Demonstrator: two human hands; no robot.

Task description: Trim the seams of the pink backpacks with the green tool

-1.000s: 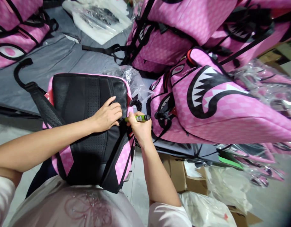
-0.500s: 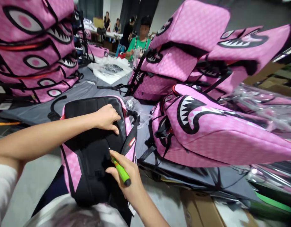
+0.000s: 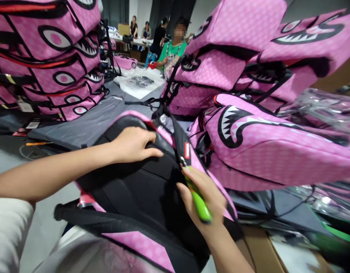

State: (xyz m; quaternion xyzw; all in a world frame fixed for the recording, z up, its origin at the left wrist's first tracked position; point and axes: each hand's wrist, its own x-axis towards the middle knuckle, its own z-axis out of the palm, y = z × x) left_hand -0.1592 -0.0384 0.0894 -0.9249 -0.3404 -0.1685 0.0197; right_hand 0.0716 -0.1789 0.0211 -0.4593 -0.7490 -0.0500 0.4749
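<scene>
A pink backpack with a black padded back panel (image 3: 146, 185) lies tilted across my lap and the table edge. My left hand (image 3: 133, 144) rests on the top of the black panel, fingers curled over its rim. My right hand (image 3: 206, 197) is closed around a green tool (image 3: 199, 201) whose tip points at the bag's side strap, near a small red label (image 3: 187, 150). A black shoulder strap (image 3: 86, 220) runs across the bottom of the bag.
Pink shark-mouth backpacks are piled at the right (image 3: 262, 140), behind (image 3: 220, 64) and stacked at the left (image 3: 49, 57). A grey table surface (image 3: 86, 121) lies between. A person in a green shirt (image 3: 175, 49) sits at the far end; others stand behind. Cardboard boxes (image 3: 257, 246) sit low right.
The bag has been lifted and tipped toward me, its top end rising. My right hand with the green tool moved right along the bag's side. My left hand slid onto the upper rim.
</scene>
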